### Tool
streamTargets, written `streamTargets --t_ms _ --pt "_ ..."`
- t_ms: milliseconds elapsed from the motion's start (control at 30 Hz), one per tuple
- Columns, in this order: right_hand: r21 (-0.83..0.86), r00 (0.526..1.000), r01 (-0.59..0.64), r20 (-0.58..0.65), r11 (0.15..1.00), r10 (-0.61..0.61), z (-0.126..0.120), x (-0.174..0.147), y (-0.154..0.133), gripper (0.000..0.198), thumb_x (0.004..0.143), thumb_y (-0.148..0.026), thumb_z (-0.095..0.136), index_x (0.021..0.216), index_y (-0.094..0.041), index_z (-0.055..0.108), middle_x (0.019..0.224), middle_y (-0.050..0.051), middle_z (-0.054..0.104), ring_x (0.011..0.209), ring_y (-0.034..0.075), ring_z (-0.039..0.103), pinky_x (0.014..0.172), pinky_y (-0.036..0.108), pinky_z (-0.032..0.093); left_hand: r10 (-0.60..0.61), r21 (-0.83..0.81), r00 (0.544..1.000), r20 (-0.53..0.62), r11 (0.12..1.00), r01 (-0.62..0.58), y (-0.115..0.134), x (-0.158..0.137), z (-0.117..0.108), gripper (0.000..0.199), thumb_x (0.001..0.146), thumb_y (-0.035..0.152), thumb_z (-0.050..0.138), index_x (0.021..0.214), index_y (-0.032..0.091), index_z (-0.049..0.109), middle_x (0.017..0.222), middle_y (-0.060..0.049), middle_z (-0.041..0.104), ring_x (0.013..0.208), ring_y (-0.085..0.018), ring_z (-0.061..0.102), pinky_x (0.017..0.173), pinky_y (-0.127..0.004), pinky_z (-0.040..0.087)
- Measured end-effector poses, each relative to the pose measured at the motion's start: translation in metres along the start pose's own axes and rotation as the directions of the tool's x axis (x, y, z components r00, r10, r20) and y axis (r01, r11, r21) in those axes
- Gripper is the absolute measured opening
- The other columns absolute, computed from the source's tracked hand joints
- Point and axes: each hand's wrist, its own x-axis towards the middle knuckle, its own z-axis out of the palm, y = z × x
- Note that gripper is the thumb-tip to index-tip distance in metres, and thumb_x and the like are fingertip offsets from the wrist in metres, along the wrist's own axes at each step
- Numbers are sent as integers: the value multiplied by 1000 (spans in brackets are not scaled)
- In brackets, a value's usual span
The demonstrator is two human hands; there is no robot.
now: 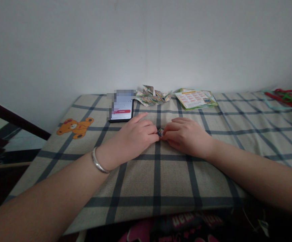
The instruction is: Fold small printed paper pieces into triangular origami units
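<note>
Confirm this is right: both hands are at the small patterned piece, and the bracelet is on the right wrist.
No: the head view shows the bracelet on the left wrist, not the right. The left hand and right hand are both at the small patterned piece.

- Table (141, 181) is covered by a beige cloth (176, 183) checked with dark blue bands; some creases are seen at right.
- Bear picture (74, 128), orange, is borne flat by the cloth near the left edge; printed or stuck on, cannot be told.
- Phone (122, 107) is laid face up, screen lit, partly blurred.
- Folded papers (151, 98) are heaped just beside it.
- Printed cards (195, 100) are stacked right of the heap.
- Coloured strips (288, 100), red, green, pale blue, are tangled at far right.
</note>
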Motion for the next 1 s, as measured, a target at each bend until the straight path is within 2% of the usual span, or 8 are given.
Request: streamTargets --t_ms 433,733,833,1000 --pt "10 997 -19 75 1000 18 -8 -7 5 13 87 -23 60 91 -25 72 102 0 69 84 18 62 74 32 40 13 -38 999 32 999 -12 -6 -3 -4 18 90 17 53 93 24 70 97 1 70 99 -18 60 114 -51 27" --pt "88 992 -35 125 995 24 -14 -12 11 15 87 -20 58 92 -23 72 100 3 71 90 18 62 77 31 42 25 -27 998 63 999 -24 -8 -5 -10 17 86 16 57 94 24 71 104 2 71 101 -19 60 113 -50 28" --pt "110 992 -33 127 993 19 -14 -13 14 16 88 -19 57 92 -23 73 100 3 71 90 18 62 78 32 42 58 10 996 68 998 -59 -7 -5 -13 17 88 18 56 96 22 71 105 1 72 99 -19 61 110 -46 34" --pt "159 990 -49 137 986 28 -15 -16 17 17 87 -17 57 92 -23 73 102 2 71 92 17 63 76 31 43 96 -18 989 111 995 -95 -8 -4 -14 19 91 20 53 96 20 71 104 -1 72 96 -20 62 93 -40 46"
